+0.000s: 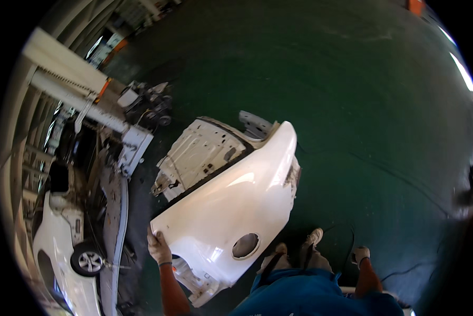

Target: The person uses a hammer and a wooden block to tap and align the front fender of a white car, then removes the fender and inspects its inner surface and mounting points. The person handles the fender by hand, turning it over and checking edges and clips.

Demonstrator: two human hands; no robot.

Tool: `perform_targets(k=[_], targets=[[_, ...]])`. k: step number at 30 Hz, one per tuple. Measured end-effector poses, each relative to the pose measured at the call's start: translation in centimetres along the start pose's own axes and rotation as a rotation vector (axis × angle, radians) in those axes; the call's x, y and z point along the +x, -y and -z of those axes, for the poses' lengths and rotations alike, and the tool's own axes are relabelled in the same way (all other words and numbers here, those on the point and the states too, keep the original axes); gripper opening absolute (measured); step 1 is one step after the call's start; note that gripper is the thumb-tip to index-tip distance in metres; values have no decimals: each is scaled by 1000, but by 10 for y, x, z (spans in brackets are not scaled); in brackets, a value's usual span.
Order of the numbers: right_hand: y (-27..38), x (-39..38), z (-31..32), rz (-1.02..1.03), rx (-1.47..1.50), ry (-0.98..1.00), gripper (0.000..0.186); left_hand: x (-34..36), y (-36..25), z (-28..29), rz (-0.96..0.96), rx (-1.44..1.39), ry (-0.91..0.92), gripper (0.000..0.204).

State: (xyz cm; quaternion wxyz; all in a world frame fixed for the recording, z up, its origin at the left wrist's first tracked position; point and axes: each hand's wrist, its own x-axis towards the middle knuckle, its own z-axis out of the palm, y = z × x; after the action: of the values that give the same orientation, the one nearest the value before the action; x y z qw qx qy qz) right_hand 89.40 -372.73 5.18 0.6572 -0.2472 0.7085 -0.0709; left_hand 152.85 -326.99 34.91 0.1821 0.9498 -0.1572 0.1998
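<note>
A large white car quarter panel point(231, 205) stands tilted in front of me, with a round opening through its lower right part. My left hand point(158, 248) is closed on the panel's left edge. Its lower end shows bent inner metal and a small red spot. Off to the right, apart from the panel, my right hand point(361, 256) hangs low beside my body. Its fingers are curled, and what they hold, if anything, cannot be made out. Behind the panel lies a bare off-white car door point(205, 150), partly covered by it.
A partly dismantled white car point(62, 242) with a wheel point(89, 260) stands at the left. Beside it are a long metal rail point(121, 231) and a lift post with a thick arm point(83, 100). Greasy mechanical parts point(147, 105) lie beyond. A dark cable point(405, 181) crosses the green floor point(363, 131).
</note>
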Motion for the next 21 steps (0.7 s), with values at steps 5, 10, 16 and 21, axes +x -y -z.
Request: perform_targets(k=[5, 10, 16, 21], targets=[[108, -1, -53, 224, -199, 99, 3, 18, -51, 36, 45, 273, -13, 54], [192, 26, -93, 404, -444, 325, 9, 18, -107, 4, 232, 227, -502, 62], [287, 12, -163, 376, -480, 332, 17, 27, -104, -71, 497, 537, -662, 55], [338, 65, -123, 320, -645, 222, 19, 38, -86, -99, 559, 637, -808, 53]])
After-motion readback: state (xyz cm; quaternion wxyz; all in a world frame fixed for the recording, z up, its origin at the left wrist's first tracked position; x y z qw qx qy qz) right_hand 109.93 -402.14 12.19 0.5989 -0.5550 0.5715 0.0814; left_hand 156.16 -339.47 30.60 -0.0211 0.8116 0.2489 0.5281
